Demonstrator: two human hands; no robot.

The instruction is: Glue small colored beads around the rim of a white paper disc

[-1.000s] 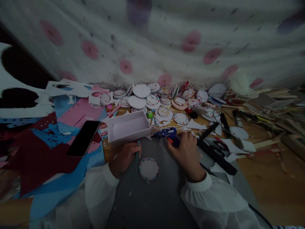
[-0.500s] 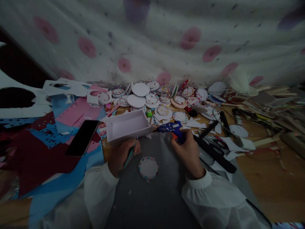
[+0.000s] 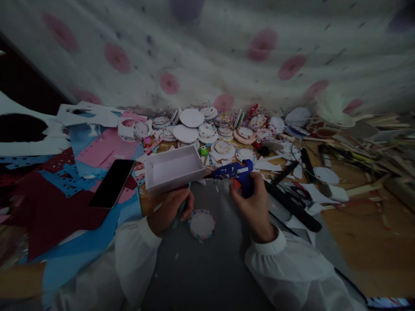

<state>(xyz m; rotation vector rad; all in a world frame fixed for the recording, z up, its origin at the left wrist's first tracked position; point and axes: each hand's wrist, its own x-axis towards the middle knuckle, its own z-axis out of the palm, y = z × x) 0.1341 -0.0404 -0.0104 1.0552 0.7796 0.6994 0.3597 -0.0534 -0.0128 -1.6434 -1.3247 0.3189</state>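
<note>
My right hand is wrapped round the handle of a blue glue gun with an orange trigger. The gun's nozzle points left, close to the right end of an open white box. In front of that box my left hand is closed on slim teal tweezers, mostly hidden by the fingers. Between my hands a round white disc, edged with small red and blue dots, lies flat on the grey mat. Neither hand touches the disc.
Dotted round discs are heaped along the back by a flowered curtain. A phone rests on coloured sheets at left. On the right are a black rod, scissors and wooden strips.
The glue gun has risen and tilted slightly in my right hand, its rear end higher. My left hand has turned a little, so the tweezers show less. The disc stays on the mat.
</note>
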